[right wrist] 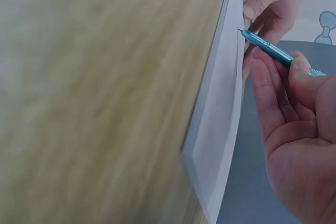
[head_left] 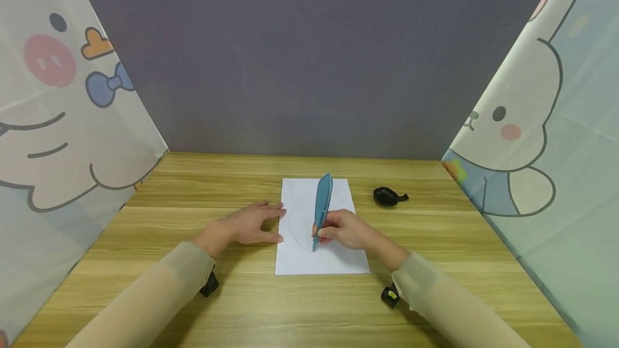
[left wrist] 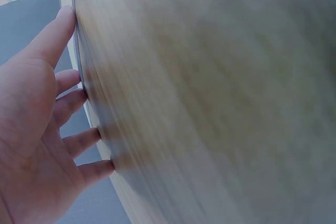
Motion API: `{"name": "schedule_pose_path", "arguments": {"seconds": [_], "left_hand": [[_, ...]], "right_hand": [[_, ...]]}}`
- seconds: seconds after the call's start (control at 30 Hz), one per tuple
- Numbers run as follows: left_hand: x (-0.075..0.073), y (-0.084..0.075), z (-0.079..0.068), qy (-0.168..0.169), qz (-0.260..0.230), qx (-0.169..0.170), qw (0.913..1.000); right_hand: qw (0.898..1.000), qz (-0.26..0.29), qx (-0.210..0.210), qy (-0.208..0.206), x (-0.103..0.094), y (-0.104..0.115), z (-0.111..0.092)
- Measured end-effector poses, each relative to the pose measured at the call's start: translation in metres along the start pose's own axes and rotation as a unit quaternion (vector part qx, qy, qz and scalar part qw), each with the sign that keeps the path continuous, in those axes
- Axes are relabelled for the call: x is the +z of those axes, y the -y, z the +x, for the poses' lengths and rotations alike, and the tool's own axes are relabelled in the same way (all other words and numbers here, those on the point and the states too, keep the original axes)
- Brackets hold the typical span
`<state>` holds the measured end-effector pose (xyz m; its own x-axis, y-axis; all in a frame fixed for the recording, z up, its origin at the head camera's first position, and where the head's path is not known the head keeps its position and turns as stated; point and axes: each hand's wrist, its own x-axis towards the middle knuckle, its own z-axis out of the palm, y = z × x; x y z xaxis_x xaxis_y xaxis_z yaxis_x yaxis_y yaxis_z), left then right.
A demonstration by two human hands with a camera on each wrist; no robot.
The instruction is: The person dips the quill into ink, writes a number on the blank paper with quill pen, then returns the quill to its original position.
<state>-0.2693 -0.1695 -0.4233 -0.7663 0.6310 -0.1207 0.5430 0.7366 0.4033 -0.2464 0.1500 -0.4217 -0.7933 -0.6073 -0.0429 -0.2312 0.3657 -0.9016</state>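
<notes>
A white sheet of paper (head_left: 295, 262) lies on the wooden table, bearing a thin curved line that bulges to the left. My right hand (head_left: 345, 229) pinches a blue pen (head_left: 323, 200) between thumb and fingers, over the middle of the sheet. The pen has a broad, flat upper part and stands nearly upright with its lower end at the line. In the right wrist view, the pen (right wrist: 268, 48) shows a metallic teal barrel and a fine tip close to the paper. My left hand (head_left: 253, 223) rests with spread fingers at the sheet's left edge.
A small black rounded object (head_left: 386, 196) with a short tail lies right of the paper. A dark grey panel (head_left: 304, 58) stands along the table's back edge. Cartoon-printed cloths (head_left: 532, 101) hang at both sides. The wooden tabletop (head_left: 290, 310) extends in front of the sheet.
</notes>
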Motion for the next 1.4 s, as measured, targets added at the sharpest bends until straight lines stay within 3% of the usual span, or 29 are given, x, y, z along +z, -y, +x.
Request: {"name": "schedule_pose_path", "arguments": {"seconds": [1.4], "left_hand": [[-0.005,-0.007,-0.004,0.01,-0.001,-0.01,0.9999]], "right_hand": [[0.998,-0.022,0.026,-0.046,-0.042,-0.022,-0.041]]}}
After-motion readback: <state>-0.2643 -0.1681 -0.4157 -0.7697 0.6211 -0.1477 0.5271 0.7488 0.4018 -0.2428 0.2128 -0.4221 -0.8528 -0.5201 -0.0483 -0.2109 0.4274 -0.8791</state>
